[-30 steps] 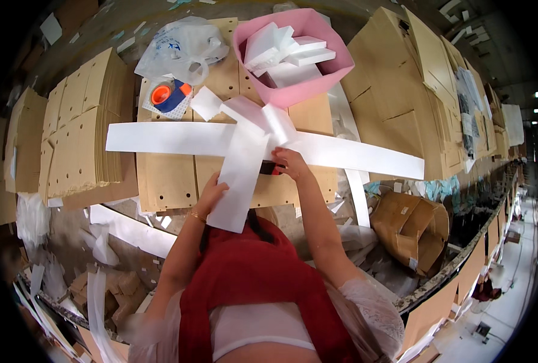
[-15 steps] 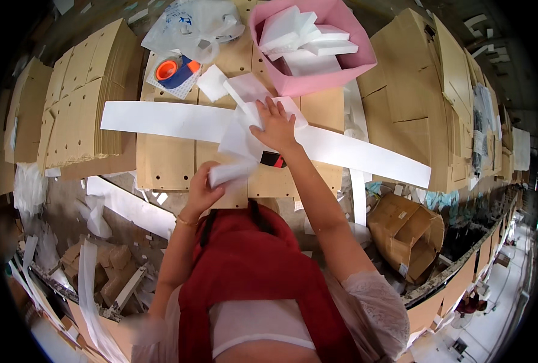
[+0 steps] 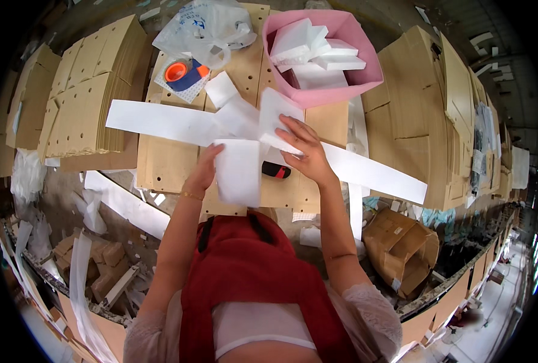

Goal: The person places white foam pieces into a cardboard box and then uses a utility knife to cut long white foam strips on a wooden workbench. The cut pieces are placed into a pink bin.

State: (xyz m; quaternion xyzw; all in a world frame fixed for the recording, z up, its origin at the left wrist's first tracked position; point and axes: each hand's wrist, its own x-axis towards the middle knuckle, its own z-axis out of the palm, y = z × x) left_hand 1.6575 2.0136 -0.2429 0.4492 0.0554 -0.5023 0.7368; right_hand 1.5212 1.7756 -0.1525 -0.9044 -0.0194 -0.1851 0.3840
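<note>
White foam sheets (image 3: 239, 172) lie under left hand (image 3: 203, 170) and right hand (image 3: 302, 147)

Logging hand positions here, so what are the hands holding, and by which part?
Left hand grips the white foam sheet at its left edge; right hand presses flat on the folded foam's right side.

my torso: deep red apron-like bib (image 3: 254, 272) with two dark shoulder straps | under it: white top (image 3: 263, 323) | my upper arms: short sheer white lace sleeves (image 3: 375, 311) with scalloped edges | my left hand (image 3: 203, 171): thin gold bracelet (image 3: 191, 195) at the wrist | my right hand (image 3: 302, 148): bare, no ring or watch | forearms uncovered
</note>
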